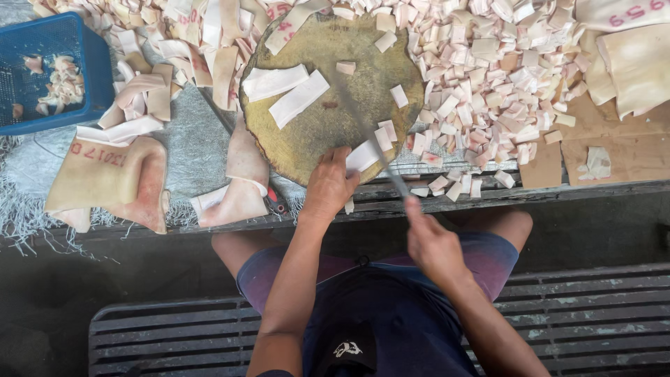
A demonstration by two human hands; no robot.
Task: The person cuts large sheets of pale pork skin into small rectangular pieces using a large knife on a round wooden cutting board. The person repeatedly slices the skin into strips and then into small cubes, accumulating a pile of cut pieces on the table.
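My left hand (328, 187) rests on the near edge of a round wooden chopping block (321, 126) and presses down a white strip of pork skin (363, 155). My right hand (430, 243) grips the handle of a long knife (370, 139). Its thin blade runs diagonally up and left across the block, over the strip's right end. Two longer strips (286, 91) lie on the block's far left, with a few small cut squares (399, 95) nearby.
A large heap of cut skin squares (488, 77) covers the table right of the block. Big uncut skin sheets (112, 178) lie at left and another sheet (631, 66) lies at far right. A blue plastic basket (94, 77) stands at top left. Brown cardboard (628, 153) is at right.
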